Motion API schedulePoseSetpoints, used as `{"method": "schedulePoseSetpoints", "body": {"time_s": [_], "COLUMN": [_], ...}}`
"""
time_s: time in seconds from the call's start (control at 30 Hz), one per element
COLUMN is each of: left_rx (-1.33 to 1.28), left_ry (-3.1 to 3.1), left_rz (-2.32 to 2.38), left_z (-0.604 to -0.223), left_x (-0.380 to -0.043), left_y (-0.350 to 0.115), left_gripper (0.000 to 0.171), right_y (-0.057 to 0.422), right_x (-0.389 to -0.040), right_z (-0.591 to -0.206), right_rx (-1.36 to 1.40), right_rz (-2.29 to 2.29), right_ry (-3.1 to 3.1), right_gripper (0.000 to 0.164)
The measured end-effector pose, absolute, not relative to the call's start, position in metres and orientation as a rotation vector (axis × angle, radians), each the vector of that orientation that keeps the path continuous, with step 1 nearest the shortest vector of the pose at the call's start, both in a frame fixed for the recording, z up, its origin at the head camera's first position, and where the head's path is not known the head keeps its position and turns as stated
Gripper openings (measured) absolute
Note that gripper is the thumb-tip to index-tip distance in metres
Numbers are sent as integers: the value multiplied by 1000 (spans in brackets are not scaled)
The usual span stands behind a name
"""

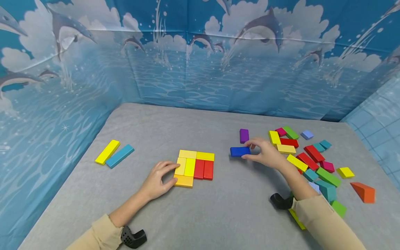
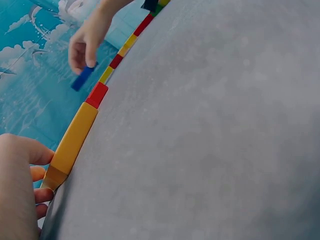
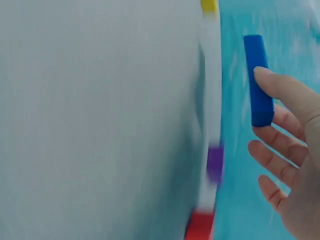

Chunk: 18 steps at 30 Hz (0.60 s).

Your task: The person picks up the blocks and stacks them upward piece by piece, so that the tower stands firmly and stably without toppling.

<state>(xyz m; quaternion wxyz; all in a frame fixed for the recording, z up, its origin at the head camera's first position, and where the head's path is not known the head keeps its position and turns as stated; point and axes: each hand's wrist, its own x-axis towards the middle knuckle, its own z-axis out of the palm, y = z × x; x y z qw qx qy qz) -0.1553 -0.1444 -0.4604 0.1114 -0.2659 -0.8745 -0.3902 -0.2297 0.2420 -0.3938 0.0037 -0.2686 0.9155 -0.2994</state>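
A flat patch of rectangular blocks lies mid-table: light yellow and yellow ones, two red blocks and an orange-yellow block at its lower left. My left hand touches the left side of this patch with thumb and fingertips, the fingers loosely bent. In the left wrist view they lie at the near end of the orange-yellow block. Between thumb and fingers, my right hand pinches a blue rectangular block. The right wrist view shows this blue block raised off the table. Behind it lies a purple block.
A heap of mixed blocks, among them a green block, spreads under and beside the right forearm. An orange wedge lies farther right. On the left are a yellow block and a light-blue block. A dolphin-print curtain hangs behind the table.
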Motion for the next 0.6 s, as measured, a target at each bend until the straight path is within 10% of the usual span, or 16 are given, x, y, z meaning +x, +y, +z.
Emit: {"method": "schedulePoseSetpoints", "body": {"time_s": [0.6], "left_rx": [-785], "left_ry": [-2565], "left_rz": [-1128], "left_z": [-460], "left_x": [-156], "left_y": [-144], "left_gripper": [42], "right_y": [131], "right_x": [-153], "right_z": [-405], "right_rx": [-1032], "right_rz": [-619], "right_ry": [2892], "right_gripper": [32]}}
